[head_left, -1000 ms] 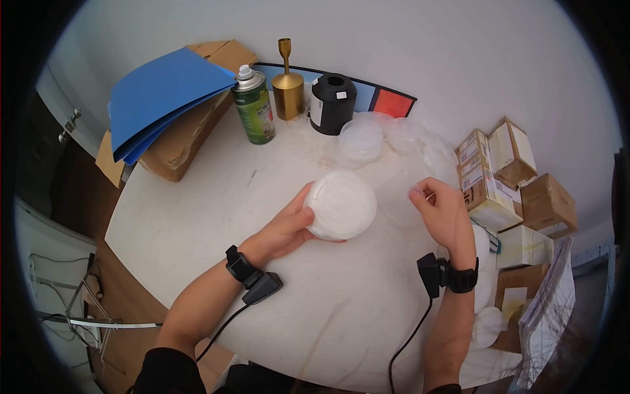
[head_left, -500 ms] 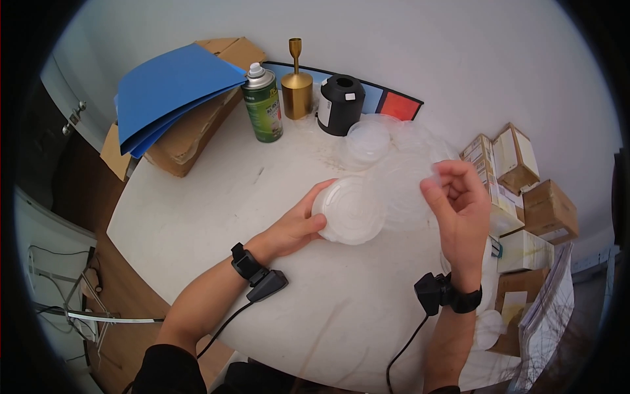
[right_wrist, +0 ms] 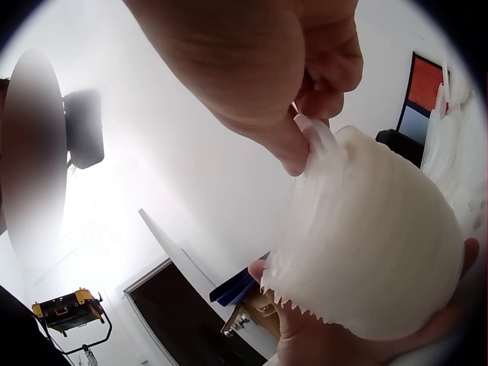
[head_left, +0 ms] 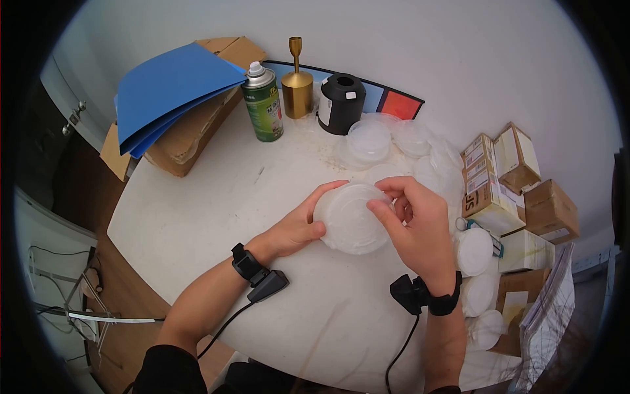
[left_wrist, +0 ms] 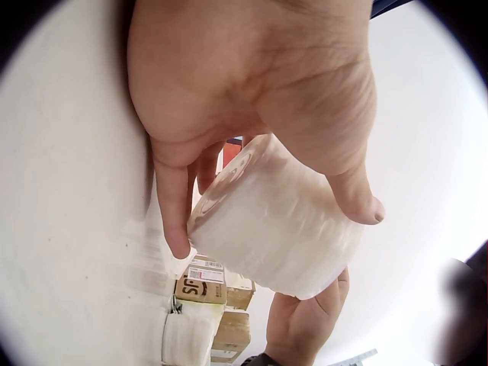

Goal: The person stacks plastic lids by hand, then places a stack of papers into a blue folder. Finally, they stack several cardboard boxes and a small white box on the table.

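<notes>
A thick stack of round, translucent plastic lids point(head_left: 351, 220) stands tilted above the table, its ringed top face turned up. My left hand point(head_left: 292, 226) grips it from the left side, thumb near and fingers around the far side. In the left wrist view the layered side of the stack point(left_wrist: 286, 217) shows between thumb and fingers. My right hand point(head_left: 423, 223) is at the stack's right edge. Thumb and fingertips pinch the rim of the outermost lid point(right_wrist: 320, 141), which bends up a little in the right wrist view.
Loose translucent lids point(head_left: 367, 143) lie at the back of the white table point(head_left: 197, 210). Behind them stand a black cylinder point(head_left: 341, 105), a brass candlestick point(head_left: 298, 95) and a green spray can point(head_left: 264, 111). Blue folders point(head_left: 174, 92) rest on a carton at left. More white stacks point(head_left: 474, 253) and boxes point(head_left: 492, 203) line the right.
My right hand moved up and right with a thin lid in its fingers, then came back left and down to the stack's rim. My left hand shifted slightly right, still gripping the stack.
</notes>
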